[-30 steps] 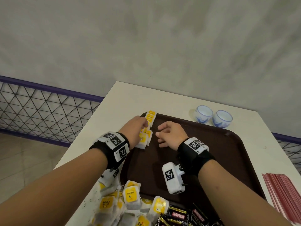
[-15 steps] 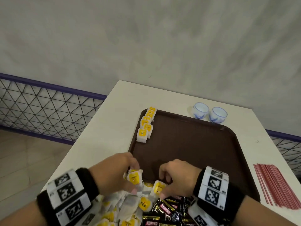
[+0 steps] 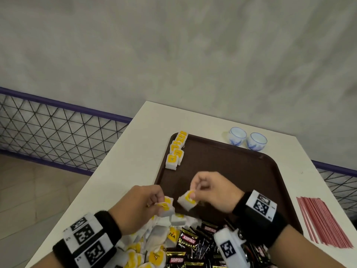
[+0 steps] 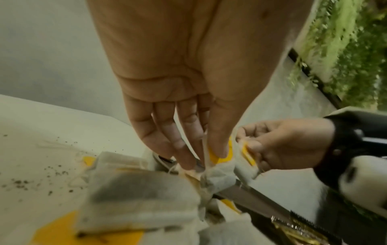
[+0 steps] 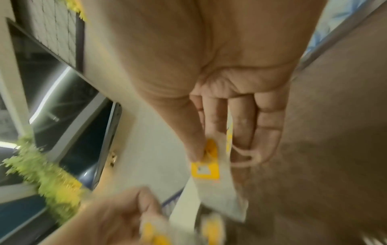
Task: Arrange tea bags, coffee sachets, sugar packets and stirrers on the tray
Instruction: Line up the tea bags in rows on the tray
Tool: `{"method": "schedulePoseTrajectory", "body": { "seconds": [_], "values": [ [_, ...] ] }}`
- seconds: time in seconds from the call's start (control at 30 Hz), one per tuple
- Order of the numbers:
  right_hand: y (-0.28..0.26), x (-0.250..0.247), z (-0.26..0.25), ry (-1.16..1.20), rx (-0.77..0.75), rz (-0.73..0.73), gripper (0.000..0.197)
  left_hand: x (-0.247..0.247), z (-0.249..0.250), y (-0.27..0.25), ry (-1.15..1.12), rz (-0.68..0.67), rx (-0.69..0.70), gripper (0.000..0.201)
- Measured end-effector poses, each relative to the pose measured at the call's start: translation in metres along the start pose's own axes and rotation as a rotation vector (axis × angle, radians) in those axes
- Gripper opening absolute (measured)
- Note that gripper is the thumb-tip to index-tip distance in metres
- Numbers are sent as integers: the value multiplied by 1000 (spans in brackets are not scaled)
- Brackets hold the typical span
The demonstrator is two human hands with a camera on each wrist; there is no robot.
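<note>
White tea bags [image 3: 172,160] carry yellow tags; the tray [image 3: 228,163] is dark brown, stirrers [image 3: 324,221] red, cups [image 3: 238,135] white with blue pattern.

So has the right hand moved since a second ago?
Yes. The right hand has pulled back from beside the tea bag row toward the tray's near edge.

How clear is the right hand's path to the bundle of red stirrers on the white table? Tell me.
Probably yes, but not freely: the right hand already pinches a yellow-tagged tea bag. The bundle of red stirrers lies uncovered beside the brown plastic tray, nothing between.
</note>
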State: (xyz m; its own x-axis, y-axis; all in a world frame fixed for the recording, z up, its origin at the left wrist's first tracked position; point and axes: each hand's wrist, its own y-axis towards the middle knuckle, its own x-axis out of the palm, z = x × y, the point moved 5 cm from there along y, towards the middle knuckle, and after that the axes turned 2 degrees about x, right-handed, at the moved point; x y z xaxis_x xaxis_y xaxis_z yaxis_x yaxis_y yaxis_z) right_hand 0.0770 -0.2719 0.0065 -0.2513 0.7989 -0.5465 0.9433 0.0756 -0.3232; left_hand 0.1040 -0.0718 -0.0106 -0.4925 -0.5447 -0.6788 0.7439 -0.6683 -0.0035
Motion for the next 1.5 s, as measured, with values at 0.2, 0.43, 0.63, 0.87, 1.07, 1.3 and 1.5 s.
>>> {"method": "schedulePoseTrajectory", "body": {
  "seconds": [0.2, 0.43, 0.63, 0.87, 1.07, 1.3, 1.5],
  "values": [
    [60, -16, -17, 223, 58, 230, 20, -7, -8, 0, -206, -4, -44, 16],
    [120, 3, -20, -33, 94, 247, 18, -23, -13, 35, -256, 67, -75, 26],
    [136, -2, -16, -113, 98, 276, 18, -19, -24, 88, -47, 117, -185, 22],
    [139, -14, -6, -12, 78, 302, 33, -13, -40, 120, 183, 109, -242, 26],
    [136, -16, -4, 34, 60, 344, 36, -15, -38, 129, 227, 130, -248, 25],
    [81, -23, -30, -343, -9, 180, 31, -42, -28, 80, 137, 70, -158, 21],
    [30, 38, -31, -636, 100, -274, 48, -34, -28, 5, 164, -184, -135, 15]
  ]
}}
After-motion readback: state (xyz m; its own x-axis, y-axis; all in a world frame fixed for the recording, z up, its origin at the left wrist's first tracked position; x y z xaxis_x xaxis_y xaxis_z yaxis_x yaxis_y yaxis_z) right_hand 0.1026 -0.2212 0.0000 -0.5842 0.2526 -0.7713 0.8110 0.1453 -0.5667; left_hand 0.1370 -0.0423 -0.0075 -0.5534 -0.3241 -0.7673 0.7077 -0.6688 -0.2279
